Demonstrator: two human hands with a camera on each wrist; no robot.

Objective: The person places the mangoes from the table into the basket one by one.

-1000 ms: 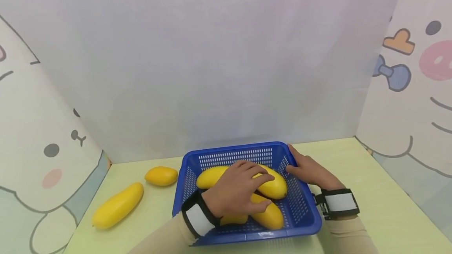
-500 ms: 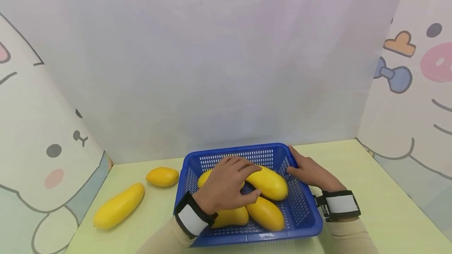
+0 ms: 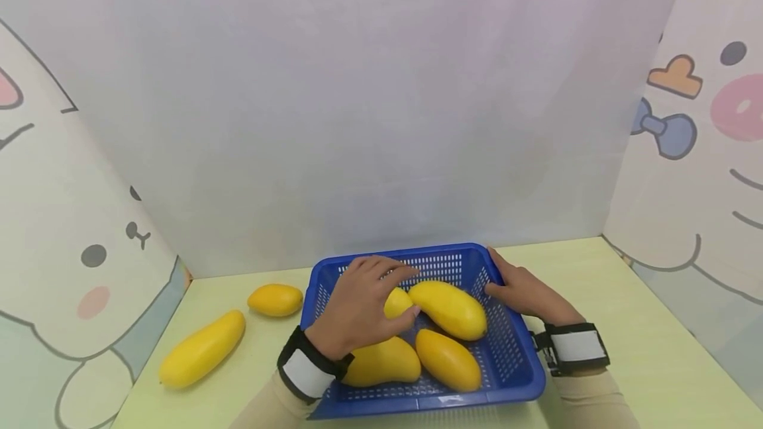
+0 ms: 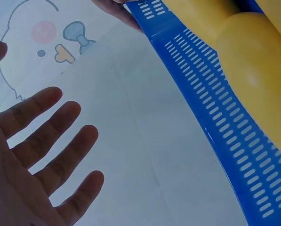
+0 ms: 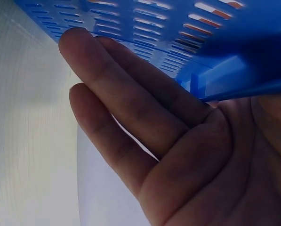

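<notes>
A blue perforated plastic basket (image 3: 441,402) holds several yellow mangoes, among them a long one (image 3: 450,310) at the back right and a more orange one (image 3: 448,359) in front of it. My left hand (image 3: 360,300) is over the basket's left side and hides part of the mangoes there. In the left wrist view its fingers (image 4: 41,143) are spread, with nothing between them. My right hand (image 3: 527,293) grips the basket's right rim, thumb inside. The right wrist view shows its fingers (image 5: 126,99) along the outer wall.
Two more mangoes lie on the pale green table (image 3: 596,303) left of the basket: a long one (image 3: 203,349) and a small one (image 3: 275,300). A whitish wall (image 3: 381,118) rises behind, and cartoon-printed panels (image 3: 679,184) stand at both sides.
My left hand has moved left and slightly up from the middle of the basket, uncovering more of the mangoes at the right and front. My right hand stays on the rim.
</notes>
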